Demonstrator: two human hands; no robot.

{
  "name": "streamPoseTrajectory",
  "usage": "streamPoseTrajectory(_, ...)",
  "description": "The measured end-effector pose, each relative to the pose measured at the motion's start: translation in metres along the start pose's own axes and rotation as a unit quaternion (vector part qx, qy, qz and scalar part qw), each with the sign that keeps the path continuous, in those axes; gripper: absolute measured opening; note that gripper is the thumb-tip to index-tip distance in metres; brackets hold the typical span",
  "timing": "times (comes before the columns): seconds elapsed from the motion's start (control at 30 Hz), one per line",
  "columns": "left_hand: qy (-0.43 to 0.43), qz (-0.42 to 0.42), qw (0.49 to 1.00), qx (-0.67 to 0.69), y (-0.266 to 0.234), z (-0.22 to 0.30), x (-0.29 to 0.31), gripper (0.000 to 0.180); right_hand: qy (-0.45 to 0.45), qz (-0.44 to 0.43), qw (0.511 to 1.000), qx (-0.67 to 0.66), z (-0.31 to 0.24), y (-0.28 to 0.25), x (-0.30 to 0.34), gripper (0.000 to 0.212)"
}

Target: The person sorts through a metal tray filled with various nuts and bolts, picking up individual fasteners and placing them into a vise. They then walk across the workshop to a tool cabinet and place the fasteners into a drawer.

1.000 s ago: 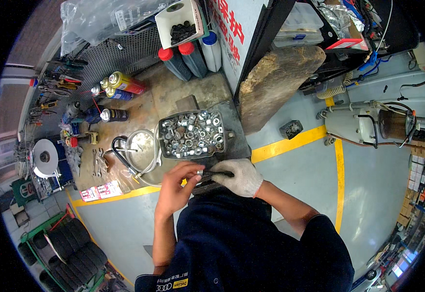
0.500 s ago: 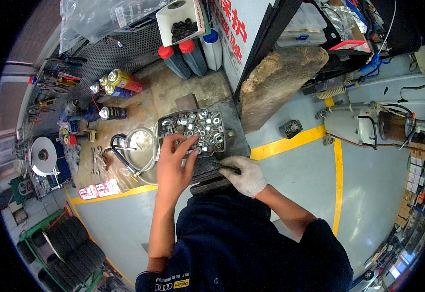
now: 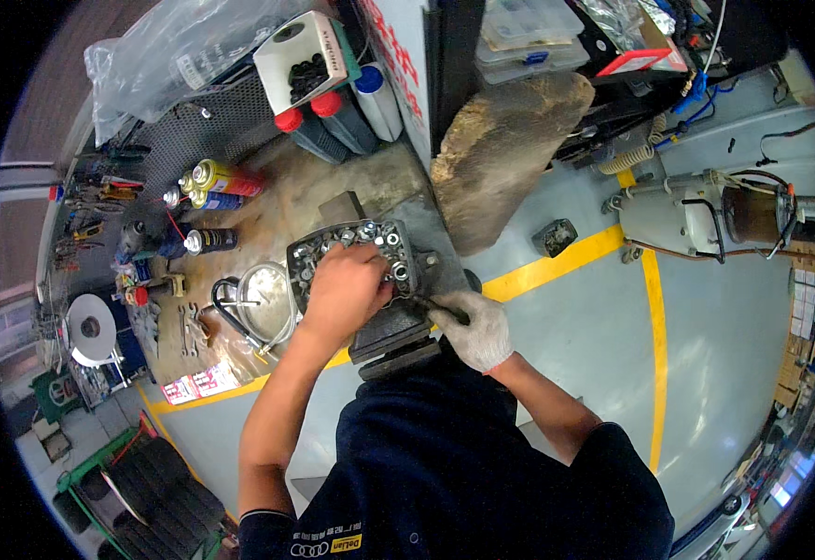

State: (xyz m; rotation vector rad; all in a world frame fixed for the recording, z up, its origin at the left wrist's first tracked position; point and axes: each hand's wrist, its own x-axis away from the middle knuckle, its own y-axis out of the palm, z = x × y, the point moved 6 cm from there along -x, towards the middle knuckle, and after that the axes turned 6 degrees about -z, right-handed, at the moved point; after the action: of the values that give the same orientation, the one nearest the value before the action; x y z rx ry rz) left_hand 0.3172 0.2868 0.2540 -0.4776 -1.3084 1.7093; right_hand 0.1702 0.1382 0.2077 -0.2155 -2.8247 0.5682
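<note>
A dark tray [image 3: 407,241] full of loose metal nuts [image 3: 392,239] rests near the bench's front edge, over a dark metal vise-like block [image 3: 384,347]. My bare left hand [image 3: 348,283] reaches into it, fingers curled down among the nuts. The fingertips are hidden, so what they pinch cannot be seen. Beside the tray's near right corner is my right hand [image 3: 474,329] in a whitish work glove. It is closed round a slim dark piece [image 3: 429,303], whose end points toward the tray; its kind is unclear.
Left of the tray lies a coiled braided hose [image 3: 263,303], with wrenches [image 3: 193,327] beyond it. Spray cans [image 3: 225,177], red-capped bottles [image 3: 342,121] and a white box of black parts [image 3: 300,61] stand farther back. A worn board [image 3: 510,159] leans at the right.
My left hand has gone deeper into the tray, its fingers now curled where they were spread before. My right hand stays close to the tray with the dark piece. The view has shifted slightly.
</note>
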Motion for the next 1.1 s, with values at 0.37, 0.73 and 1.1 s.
streamPoseTrajectory(0.37,-0.022,0.171,0.973,0.154,-0.037,0.013,0.055,0.032,-0.049,-0.008,0.998,-0.024,-0.020,-0.011,-0.007,0.025)
streamPoseTrajectory(0.73,-0.038,0.228,0.935,0.269,-0.046,0.025,0.102,0.032,-0.202,-0.087,0.976,-0.001,-0.080,0.007,-0.015,0.024)
streamPoseTrajectory(1.1,-0.120,0.205,0.821,0.519,0.007,0.004,0.117,0.028,-0.396,-0.059,0.893,0.204,-0.106,0.009,-0.006,0.021)
